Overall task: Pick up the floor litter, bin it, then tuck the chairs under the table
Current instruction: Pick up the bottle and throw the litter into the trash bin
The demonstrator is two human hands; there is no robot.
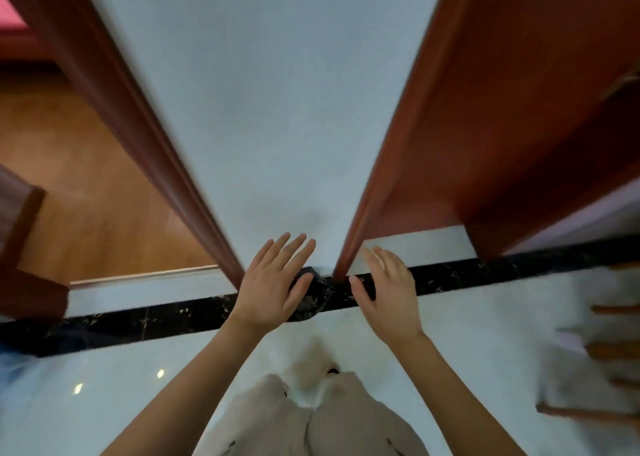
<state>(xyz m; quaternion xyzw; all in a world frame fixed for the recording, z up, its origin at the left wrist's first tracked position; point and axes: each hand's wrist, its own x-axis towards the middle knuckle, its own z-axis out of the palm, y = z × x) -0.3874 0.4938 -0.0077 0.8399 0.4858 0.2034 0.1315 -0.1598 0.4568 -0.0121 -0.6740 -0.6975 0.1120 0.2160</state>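
Observation:
My left hand (273, 282) and my right hand (388, 293) are both stretched out low over the floor, fingers spread, holding nothing. Between them, at the foot of the white wall, lies a small dark crumpled thing (310, 299) on the black marble strip (138, 320); my left hand partly covers it. The view is blurred, so I cannot tell what the dark thing is. Wooden chair legs (613, 351) show blurred at the right edge.
A white wall section (277, 109) stands straight ahead between two red-brown door frames (145, 137) (398, 164). A wooden floor (86, 196) lies through the left doorway. A glossy white tiled floor (104, 403) is underfoot. My beige trousers and shoes (318, 410) are below.

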